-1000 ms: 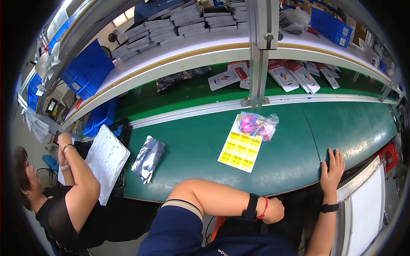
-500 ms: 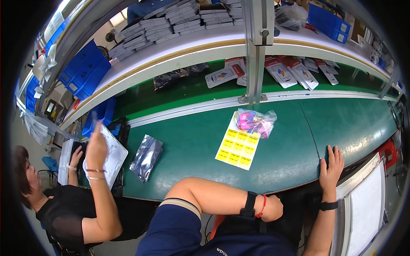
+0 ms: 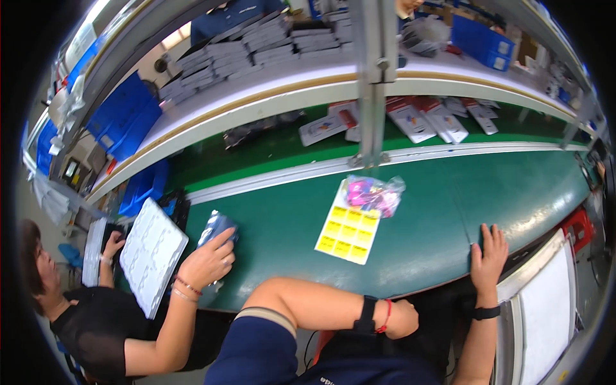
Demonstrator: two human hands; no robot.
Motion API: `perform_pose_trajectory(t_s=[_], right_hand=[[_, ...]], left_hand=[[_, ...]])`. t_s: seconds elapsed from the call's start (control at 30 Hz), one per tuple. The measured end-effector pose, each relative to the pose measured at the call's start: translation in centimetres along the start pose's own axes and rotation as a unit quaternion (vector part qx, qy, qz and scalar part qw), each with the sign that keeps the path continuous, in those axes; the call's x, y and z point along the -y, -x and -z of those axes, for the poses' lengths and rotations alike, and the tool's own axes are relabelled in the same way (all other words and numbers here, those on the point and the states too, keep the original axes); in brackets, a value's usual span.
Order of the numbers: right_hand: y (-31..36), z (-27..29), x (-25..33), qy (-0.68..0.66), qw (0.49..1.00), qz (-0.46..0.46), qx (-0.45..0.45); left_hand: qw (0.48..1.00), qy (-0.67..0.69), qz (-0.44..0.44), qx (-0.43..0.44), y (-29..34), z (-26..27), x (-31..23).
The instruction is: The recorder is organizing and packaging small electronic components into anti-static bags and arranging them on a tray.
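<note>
My left hand (image 3: 403, 319) is curled into a fist beside the front edge of the green table, with nothing showing in it. Palm down at the table's right front edge, my right hand (image 3: 491, 255) lies open with its fingers stretched out. Between and beyond my hands lies a white sheet of yellow labels (image 3: 346, 234). A clear plastic bag with pink pieces (image 3: 374, 195) covers its far end; neither hand touches them. Left of the sheet, a co-worker's hand (image 3: 208, 260) is on a silvery bag (image 3: 217, 226).
A co-worker sits at left by a white tray (image 3: 153, 247) and a blue bin (image 3: 142, 189). A metal post (image 3: 372, 83) rises at the table's back. Stacked flat boxes (image 3: 228, 58) fill the shelf; white and red packages (image 3: 414, 122) lie beneath. A white-topped frame (image 3: 544, 311) stands at right.
The co-worker's raised hand has come down to the right onto the silvery bag. The view has shifted slightly; my hands keep their places. A person behind the shelf shows more.
</note>
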State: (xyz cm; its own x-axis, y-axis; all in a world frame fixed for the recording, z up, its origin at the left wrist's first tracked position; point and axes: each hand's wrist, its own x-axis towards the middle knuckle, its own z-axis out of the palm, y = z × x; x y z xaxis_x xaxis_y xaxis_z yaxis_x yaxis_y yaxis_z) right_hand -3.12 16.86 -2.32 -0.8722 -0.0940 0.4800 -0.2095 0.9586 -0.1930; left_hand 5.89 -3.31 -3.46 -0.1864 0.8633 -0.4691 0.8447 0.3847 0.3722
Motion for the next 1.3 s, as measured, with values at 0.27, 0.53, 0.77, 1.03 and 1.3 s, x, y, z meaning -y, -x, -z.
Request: perform_pose_trajectory(t_s=[0.27,0.53,0.77,1.03,1.3], right_hand=[[-0.6,-0.8,0.4,-0.051,0.995,0.031,-0.08],[-0.3,-1.4,0.9,-0.037,0.997,0.009,-0.074],[0.3,-0.6,0.4,-0.041,0.997,-0.008,-0.069],[0.3,-1.3,0.6,-0.062,0.996,-0.011,-0.07],[0.5,-1.1,0.5,-0.061,0.996,-0.02,-0.067]], left_hand=[[1.0,-0.015,0.004,-0.005,0.6,-1.0,1.1],[0.998,-0.043,0.015,0.044,1.5,0.3,0.9],[0.996,-0.024,-0.049,-0.066,1.8,-0.1,0.6],[0.997,-0.028,-0.028,-0.059,2.6,0.5,0.1],[0.997,-0.062,0.004,0.05,1.2,0.5,0.6]])
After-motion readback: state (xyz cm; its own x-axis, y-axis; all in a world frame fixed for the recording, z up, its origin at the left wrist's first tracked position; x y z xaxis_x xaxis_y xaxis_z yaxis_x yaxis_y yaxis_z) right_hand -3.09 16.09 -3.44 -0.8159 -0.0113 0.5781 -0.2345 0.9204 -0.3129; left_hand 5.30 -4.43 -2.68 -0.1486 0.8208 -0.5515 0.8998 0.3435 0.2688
